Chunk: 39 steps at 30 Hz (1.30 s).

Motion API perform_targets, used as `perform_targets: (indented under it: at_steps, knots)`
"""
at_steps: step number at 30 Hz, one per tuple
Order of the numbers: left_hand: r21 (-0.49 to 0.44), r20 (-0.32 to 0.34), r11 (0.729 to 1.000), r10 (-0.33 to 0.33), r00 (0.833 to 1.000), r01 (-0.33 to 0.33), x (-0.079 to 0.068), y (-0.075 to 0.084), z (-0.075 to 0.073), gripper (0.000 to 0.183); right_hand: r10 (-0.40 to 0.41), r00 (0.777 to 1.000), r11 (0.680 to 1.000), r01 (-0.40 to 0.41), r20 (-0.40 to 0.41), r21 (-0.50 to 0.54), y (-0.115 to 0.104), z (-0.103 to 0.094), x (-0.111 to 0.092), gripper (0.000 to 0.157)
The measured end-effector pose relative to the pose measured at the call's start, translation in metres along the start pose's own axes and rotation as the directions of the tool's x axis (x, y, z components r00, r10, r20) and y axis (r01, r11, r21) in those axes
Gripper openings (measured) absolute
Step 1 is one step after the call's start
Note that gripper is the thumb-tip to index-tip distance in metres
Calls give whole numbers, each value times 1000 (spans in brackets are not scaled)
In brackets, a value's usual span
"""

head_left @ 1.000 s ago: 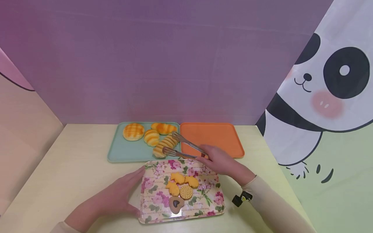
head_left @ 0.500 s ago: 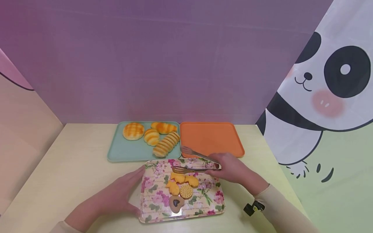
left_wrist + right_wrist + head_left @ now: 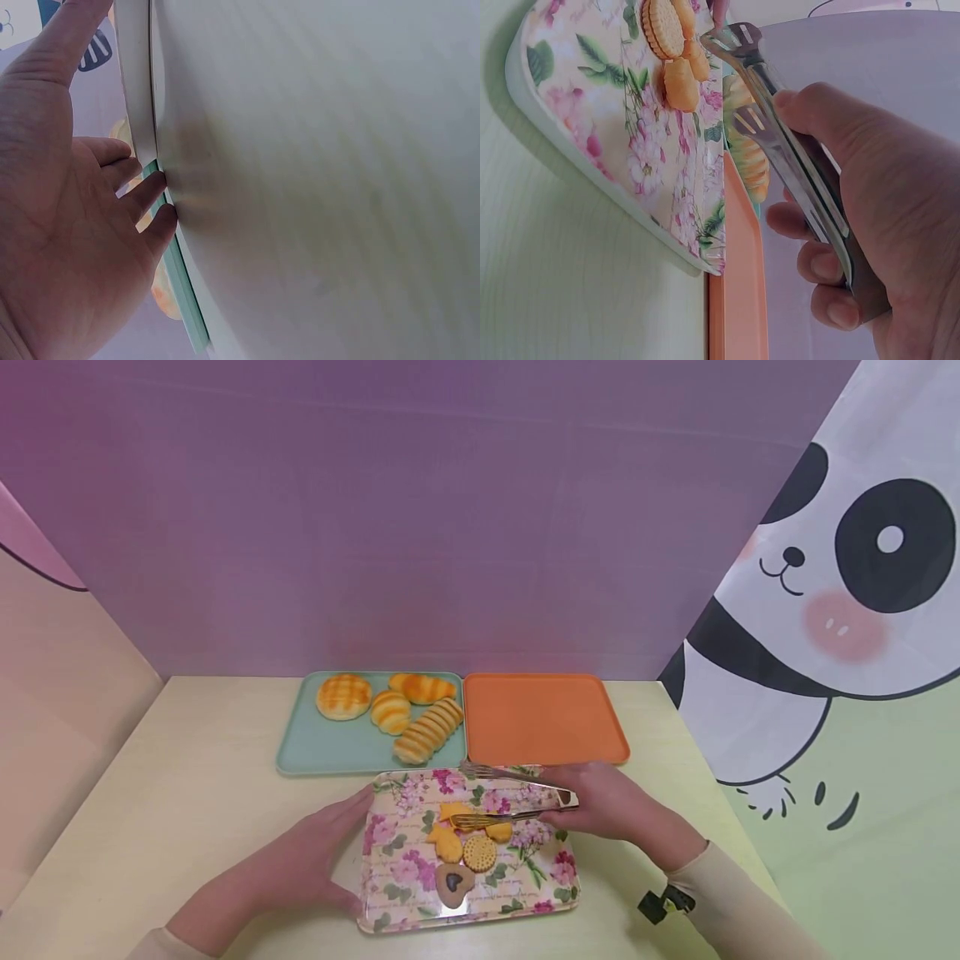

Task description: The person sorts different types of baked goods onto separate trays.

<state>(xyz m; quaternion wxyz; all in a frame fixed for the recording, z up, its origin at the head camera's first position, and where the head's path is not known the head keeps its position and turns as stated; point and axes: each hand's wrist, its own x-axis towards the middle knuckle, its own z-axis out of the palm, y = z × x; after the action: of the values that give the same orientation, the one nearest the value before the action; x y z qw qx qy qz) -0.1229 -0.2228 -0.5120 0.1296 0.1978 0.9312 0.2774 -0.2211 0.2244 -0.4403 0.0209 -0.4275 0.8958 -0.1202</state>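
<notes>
Tongs [image 3: 517, 816] were gripped by the right hand [image 3: 600, 802] over a floral tray [image 3: 525, 885], partly hiding two biscuits [image 3: 499, 833], left hand [image 3: 318, 856] at the tray's left edge, thumb and fingers apart, sleeve [image 3: 167, 947] cut off.

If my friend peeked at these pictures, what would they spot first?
Probably the big panda picture at the right of the head view. Next, the flowery tray near the bottom, with cookies on it and the right hand holding metal tongs. Behind it lie a green tray of breads and an orange tray.
</notes>
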Motion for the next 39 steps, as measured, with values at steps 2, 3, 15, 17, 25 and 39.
perform_targets:
  at_steps: [2, 3, 15, 17, 25, 39]
  knots:
    - [1, 0, 1000, 1, 1000, -1, 0, 0, 0, 150, 3, 1000, 1000, -3, 12, -5, 0, 0, -1, 48]
    - [0, 1, 1000, 1, 1000, -1, 0, 0, 0, 149, 3, 1000, 1000, -3, 19, -4, -1, 0, -1, 47]
    - [7, 0, 1000, 3, 1000, -3, 1, 1, 0, 150, -1, 998, 1000, 0, 59, 16, -2, 4, 1, 44]
    - [1, 2, 1000, 0, 1000, 0, 0, 1, -1, 150, 5, 998, 1000, -6, 68, 19, -2, 5, 2, 43]
    - [-3, 0, 1000, -2, 1000, 2, -1, 2, -2, 149, 1, 997, 1000, -2, 72, 19, 0, 9, 4, 40]
    - [8, 4, 1000, 1, 1000, -2, 0, 0, 0, 150, -40, 998, 999, 39, 58, 8, -1, 11, 6, 35]
